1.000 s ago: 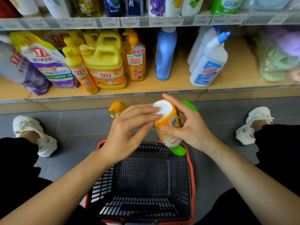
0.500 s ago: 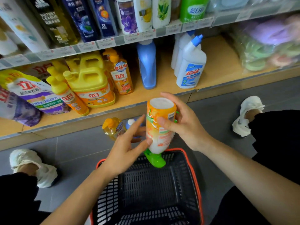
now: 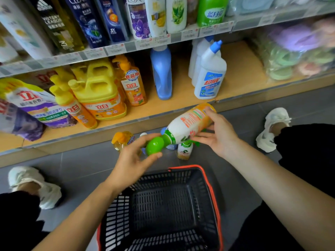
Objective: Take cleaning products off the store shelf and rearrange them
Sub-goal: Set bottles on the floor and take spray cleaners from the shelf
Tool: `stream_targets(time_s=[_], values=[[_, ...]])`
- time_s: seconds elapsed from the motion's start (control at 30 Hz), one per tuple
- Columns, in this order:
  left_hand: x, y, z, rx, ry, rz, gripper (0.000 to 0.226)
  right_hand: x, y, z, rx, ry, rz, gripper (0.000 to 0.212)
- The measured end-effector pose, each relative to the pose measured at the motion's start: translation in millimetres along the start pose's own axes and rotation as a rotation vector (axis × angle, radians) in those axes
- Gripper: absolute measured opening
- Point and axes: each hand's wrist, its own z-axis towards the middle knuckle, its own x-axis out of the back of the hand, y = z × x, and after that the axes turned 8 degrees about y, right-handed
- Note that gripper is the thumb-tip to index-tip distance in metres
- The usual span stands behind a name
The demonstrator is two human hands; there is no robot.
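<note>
Your left hand (image 3: 134, 160) pinches the green cap (image 3: 155, 146). Your right hand (image 3: 220, 135) grips the tilted bottle (image 3: 188, 124), centre frame, above the basket (image 3: 184, 166).

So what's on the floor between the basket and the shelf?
Small bottles stand there, seen in the head view: a yellow one, a white one, and something blue mostly hidden by the held bottle.

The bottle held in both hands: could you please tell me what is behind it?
On the floor, a small orange-and-white bottle and a yellow pump bottle show. There is something blue too, mostly covered by the held bottle.
</note>
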Motion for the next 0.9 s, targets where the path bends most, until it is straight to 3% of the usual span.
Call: stream_targets(time_s=[0.13,0.27,0.37,0.47,0.57,0.63,0.77,0.9], values=[[7,2,7,0.194,0.101,-0.258,0.043,5,12,5,-0.083,-0.041,-0.109,0.024],[11,5,1,0.173,0.077,-0.16,0.053,2,23,6,-0.087,-0.039,-0.189,0.017],[13,10,2,0.179,0.189,-0.213,0.048,1,25,8,-0.055,-0.052,-0.301,0.022],[22,15,11,0.171,0.317,-0.174,0.04,1,34,16,0.168,-0.074,-0.675,0.032],[28,13,16,0.158,0.337,-0.031,0.04,5,44,34,0.607,-0.027,-1.04,0.028],[29,8,17,0.182,0.309,0.058,0.039,11,50,48,0.84,-0.085,-1.258,0.033],[23,-15,25,0.165,0.185,0.311,0.041,24,72,64,0.823,-0.164,-1.576,0.057],[-6,-45,33,0.187,0.042,0.424,0.044,29,84,70,0.81,-0.192,-1.496,0.069]])
